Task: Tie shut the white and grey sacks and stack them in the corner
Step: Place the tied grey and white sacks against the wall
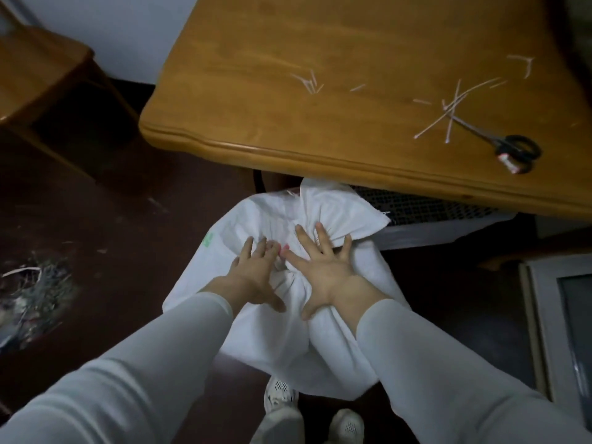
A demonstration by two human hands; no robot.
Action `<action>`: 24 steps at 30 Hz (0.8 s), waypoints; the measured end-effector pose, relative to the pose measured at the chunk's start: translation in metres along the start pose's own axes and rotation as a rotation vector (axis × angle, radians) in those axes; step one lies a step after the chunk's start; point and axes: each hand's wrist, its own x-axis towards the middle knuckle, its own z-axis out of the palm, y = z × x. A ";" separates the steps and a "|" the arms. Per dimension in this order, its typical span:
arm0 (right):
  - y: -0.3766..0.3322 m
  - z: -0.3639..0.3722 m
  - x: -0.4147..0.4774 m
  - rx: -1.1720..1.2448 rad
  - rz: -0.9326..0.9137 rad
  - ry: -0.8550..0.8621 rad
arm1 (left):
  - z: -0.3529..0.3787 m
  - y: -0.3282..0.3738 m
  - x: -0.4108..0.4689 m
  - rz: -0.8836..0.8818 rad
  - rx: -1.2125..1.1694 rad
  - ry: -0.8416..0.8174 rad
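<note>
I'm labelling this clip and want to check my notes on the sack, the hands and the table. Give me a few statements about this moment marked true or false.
1. Both hands lie spread open on the white sack. True: the left hand and the right hand press flat beside the gathered neck.
2. The scissors are in the right hand. False: they lie on the wooden table, near its right edge.
3. Cut white strips lie scattered on the table. True.
4. The sack sits on top of the table. False: it stands on the floor in front of the table, with its top flap reaching under the table edge.
5. The person wears long pale sleeves. True.
</note>
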 end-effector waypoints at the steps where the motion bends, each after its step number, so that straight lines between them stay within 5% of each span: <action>1: -0.001 0.004 0.007 -0.010 0.019 -0.024 | 0.004 -0.003 0.006 0.019 0.034 -0.023; 7: 0.006 0.022 0.028 0.026 0.134 -0.081 | 0.012 -0.013 0.028 0.082 0.354 0.016; 12: 0.008 0.028 0.032 -0.061 0.168 0.031 | 0.014 -0.008 0.032 0.147 0.447 0.091; 24: -0.030 0.071 -0.020 0.237 0.074 -0.008 | 0.060 -0.013 -0.015 0.219 0.643 0.059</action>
